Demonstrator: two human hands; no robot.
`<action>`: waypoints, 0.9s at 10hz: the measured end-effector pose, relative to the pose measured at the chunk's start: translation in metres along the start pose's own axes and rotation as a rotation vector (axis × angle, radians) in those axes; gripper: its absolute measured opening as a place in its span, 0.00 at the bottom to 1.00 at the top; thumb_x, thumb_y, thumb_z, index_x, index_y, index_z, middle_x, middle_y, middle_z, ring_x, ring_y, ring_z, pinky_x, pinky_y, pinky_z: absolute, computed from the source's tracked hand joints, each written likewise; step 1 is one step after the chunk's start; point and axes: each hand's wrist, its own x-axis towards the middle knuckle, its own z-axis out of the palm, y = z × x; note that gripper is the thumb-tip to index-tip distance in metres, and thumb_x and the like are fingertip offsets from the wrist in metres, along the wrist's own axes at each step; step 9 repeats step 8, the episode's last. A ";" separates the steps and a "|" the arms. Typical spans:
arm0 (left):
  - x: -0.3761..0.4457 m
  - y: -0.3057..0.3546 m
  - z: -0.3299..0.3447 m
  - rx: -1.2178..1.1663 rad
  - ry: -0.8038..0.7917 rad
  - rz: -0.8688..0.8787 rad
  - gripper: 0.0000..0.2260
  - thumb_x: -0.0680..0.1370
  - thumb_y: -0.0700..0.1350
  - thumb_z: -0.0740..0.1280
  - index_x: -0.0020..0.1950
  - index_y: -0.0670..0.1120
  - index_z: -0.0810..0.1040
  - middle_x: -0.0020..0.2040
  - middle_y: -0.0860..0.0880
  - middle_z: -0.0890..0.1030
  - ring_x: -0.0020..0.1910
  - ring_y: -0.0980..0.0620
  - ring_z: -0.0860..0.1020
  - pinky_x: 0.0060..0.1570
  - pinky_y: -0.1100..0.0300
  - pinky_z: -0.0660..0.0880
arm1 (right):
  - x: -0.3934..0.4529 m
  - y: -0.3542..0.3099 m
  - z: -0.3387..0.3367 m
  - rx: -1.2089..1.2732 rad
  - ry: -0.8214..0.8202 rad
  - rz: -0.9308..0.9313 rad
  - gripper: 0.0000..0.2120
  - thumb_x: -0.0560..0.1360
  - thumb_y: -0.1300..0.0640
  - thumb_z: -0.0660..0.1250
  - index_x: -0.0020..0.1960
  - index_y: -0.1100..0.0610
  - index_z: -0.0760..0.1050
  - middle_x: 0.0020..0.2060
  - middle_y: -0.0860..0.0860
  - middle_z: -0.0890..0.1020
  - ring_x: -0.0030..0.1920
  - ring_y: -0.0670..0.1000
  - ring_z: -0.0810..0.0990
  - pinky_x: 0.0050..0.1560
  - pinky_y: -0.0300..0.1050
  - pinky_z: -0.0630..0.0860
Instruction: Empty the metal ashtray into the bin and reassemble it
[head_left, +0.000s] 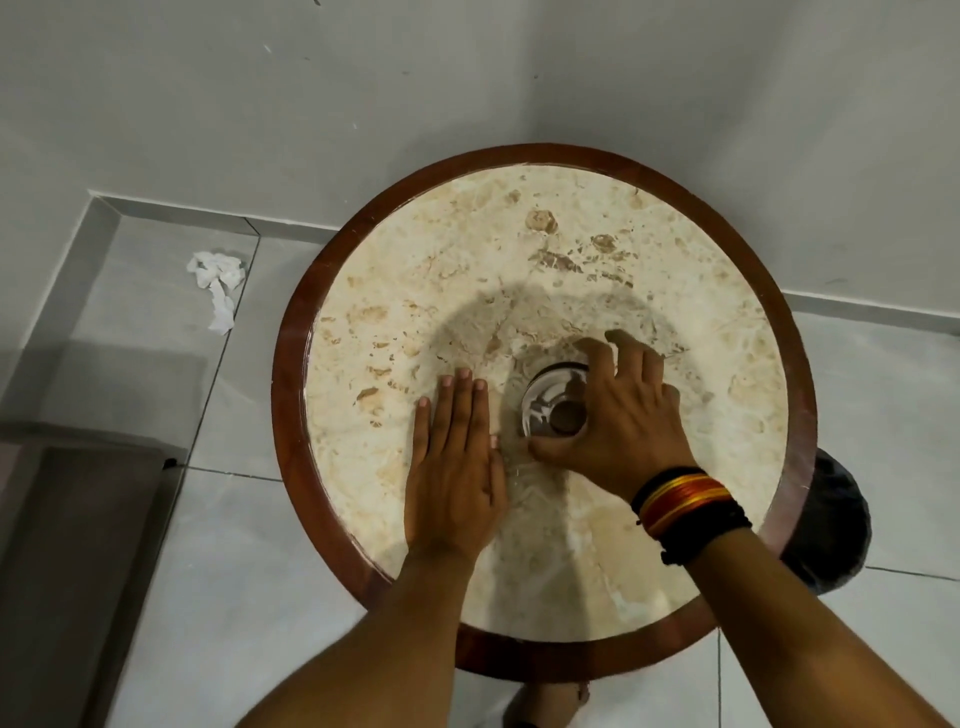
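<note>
Ashtray (553, 405) is seen standing upright near the middle of a round desk (519, 249), whose pale marble top is framed by a dark wooden rim. Its shiny metal lid is in place, with a dark knob at the centre. The right hand (631, 415) is wrapped around the ashtray from the right side, thumb at the near edge and fingers curled over the far edge, so its grip is closed on the ashtray. Bands in black, red and yellow are worn on the right wrist. The left hand (454, 467) is laid flat on the marble just left of the ashtray, fingers straight and together, its grip released and nothing held. A crumpled tissue (218, 283) is seen on the tiled floor by the wall, well left of the desk. A dark bin (831, 525) is partly hidden behind the desk's right edge.
</note>
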 end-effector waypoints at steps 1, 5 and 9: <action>-0.002 -0.001 0.001 -0.013 0.010 -0.001 0.28 0.86 0.49 0.50 0.86 0.40 0.58 0.87 0.41 0.58 0.87 0.42 0.55 0.84 0.38 0.59 | -0.007 0.002 0.005 0.034 0.011 0.001 0.58 0.59 0.28 0.74 0.79 0.52 0.54 0.77 0.56 0.58 0.77 0.62 0.56 0.68 0.68 0.69; -0.007 -0.002 0.001 -0.118 0.044 0.001 0.27 0.87 0.50 0.49 0.86 0.41 0.59 0.87 0.41 0.61 0.87 0.44 0.56 0.86 0.42 0.54 | 0.003 0.013 0.021 0.041 0.086 -0.118 0.46 0.68 0.38 0.75 0.78 0.55 0.60 0.70 0.55 0.71 0.67 0.59 0.71 0.60 0.60 0.76; 0.005 0.000 -0.046 -0.203 0.099 0.079 0.29 0.87 0.52 0.47 0.87 0.42 0.54 0.89 0.43 0.53 0.88 0.46 0.48 0.87 0.45 0.46 | -0.006 0.010 -0.011 0.232 0.276 -0.074 0.53 0.69 0.29 0.68 0.82 0.55 0.49 0.82 0.56 0.51 0.81 0.58 0.51 0.76 0.66 0.61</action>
